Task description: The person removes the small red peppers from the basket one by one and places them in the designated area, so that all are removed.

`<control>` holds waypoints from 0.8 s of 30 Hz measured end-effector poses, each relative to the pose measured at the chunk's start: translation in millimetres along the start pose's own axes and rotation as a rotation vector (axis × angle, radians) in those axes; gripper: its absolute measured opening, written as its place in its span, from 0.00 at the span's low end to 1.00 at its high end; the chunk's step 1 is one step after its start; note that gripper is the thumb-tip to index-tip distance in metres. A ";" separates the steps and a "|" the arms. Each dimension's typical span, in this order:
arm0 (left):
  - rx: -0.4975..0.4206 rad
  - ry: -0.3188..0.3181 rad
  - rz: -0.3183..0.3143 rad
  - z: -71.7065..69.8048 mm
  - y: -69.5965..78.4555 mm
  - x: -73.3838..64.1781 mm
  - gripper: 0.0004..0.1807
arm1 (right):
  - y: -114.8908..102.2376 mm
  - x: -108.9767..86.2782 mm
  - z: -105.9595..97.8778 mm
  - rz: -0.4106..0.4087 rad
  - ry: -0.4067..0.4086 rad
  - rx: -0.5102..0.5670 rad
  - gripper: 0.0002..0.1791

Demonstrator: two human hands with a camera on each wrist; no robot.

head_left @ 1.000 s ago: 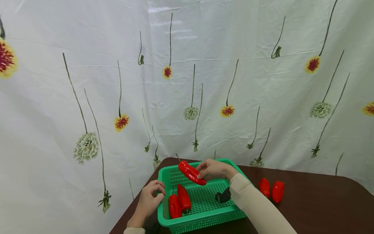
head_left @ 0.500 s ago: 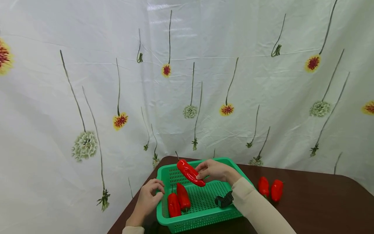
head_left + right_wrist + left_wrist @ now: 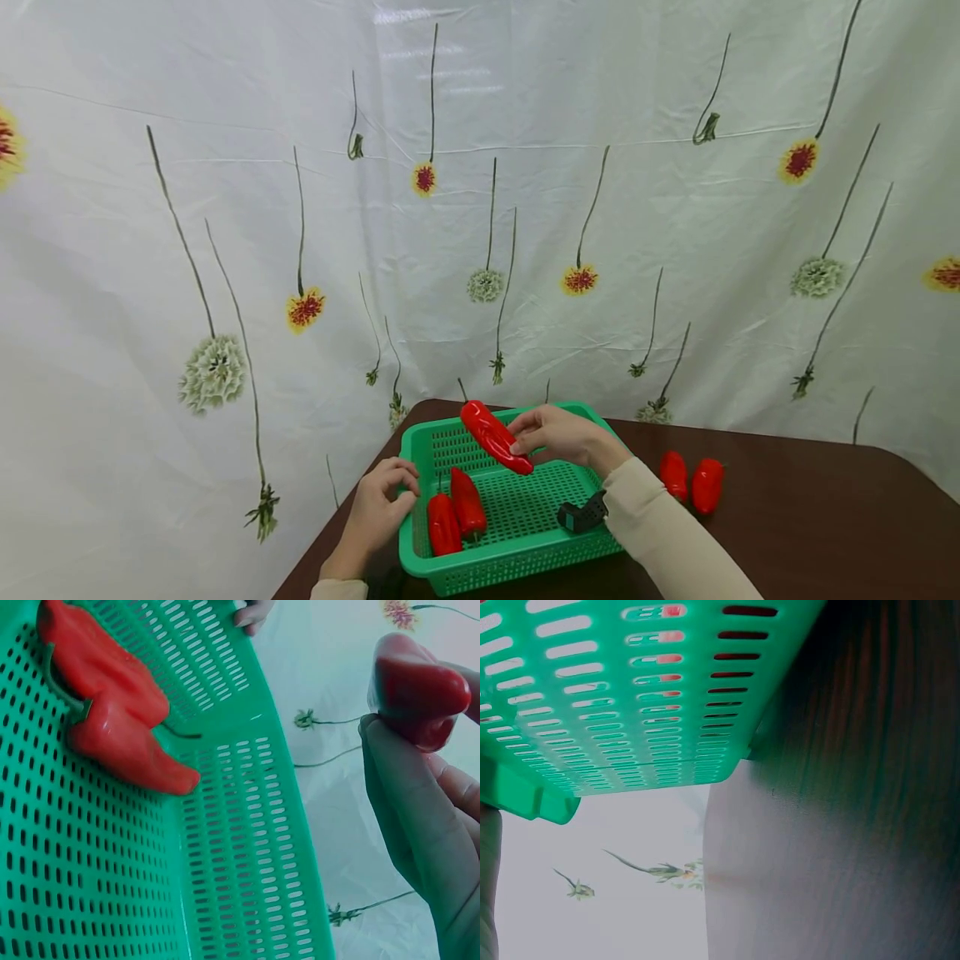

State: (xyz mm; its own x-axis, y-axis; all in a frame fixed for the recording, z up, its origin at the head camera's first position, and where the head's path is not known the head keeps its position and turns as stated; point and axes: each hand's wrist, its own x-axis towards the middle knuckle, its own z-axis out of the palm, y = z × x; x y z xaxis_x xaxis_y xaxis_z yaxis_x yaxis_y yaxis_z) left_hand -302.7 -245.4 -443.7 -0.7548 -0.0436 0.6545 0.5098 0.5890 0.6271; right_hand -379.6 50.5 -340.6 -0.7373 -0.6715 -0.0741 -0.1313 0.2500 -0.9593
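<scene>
In the head view, my right hand [image 3: 564, 435] pinches a long red pepper [image 3: 491, 435] between thumb and fingers near its blunt lower end. The pepper is tilted above the green plastic basket [image 3: 517, 552], its thin stem pointing up and left. The right wrist view shows this pepper [image 3: 412, 690] end-on at the fingertips. My left hand [image 3: 377, 510] grips the basket's left rim, its fingertips [image 3: 253, 615] showing over the edge in the right wrist view. Inside the basket, two red peppers lie side by side at the left, one [image 3: 444, 525] nearer and one [image 3: 468, 504] beside it.
Two more red peppers, one [image 3: 673, 475] beside the other [image 3: 707, 486], lie on the dark brown table [image 3: 817, 517] right of the basket. A black device [image 3: 581, 514] is at my right wrist. A white flower-patterned curtain [image 3: 465, 108] hangs behind the table.
The held pepper and my right hand have shifted slightly up and to the right over the basket. My left hand keeps its place at the rim.
</scene>
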 end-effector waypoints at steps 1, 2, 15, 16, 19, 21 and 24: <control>0.000 -0.001 0.000 0.1 -0.1 0.0 0.16 | -0.9 -1.2 0.2 -0.004 0.001 0.004 0.19; 0.000 -0.002 0.001 0.2 -0.2 -0.1 0.16 | -1.6 -2.3 0.4 -0.007 0.001 0.007 0.19; -0.004 -0.007 -0.003 -0.7 2.0 1.3 0.15 | 2.3 -16.4 0.5 -0.046 -0.002 0.085 0.21; -0.003 -0.008 -0.002 -0.6 2.0 1.2 0.15 | 3.0 -17.7 0.1 -0.051 -0.002 0.090 0.21; -0.001 -0.006 -0.004 -0.5 1.6 0.7 0.16 | 4.2 -21.3 -0.6 -0.061 -0.001 0.106 0.21; -0.001 -0.004 -0.008 -0.4 1.2 0.5 0.16 | 4.6 -23.5 -1.0 -0.067 0.001 0.116 0.21; -0.001 -0.001 -0.010 0.4 0.3 0.3 0.17 | 4.7 -26.3 -1.5 -0.073 0.002 0.129 0.22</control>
State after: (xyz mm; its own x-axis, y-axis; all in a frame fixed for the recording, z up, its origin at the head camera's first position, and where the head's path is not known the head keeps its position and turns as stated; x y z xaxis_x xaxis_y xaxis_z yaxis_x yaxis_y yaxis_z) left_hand -302.9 -244.9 -443.4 -0.7605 -0.0489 0.6475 0.5024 0.5875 0.6344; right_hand -361.8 70.4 -342.8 -0.7304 -0.6830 -0.0028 -0.0980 0.1090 -0.9892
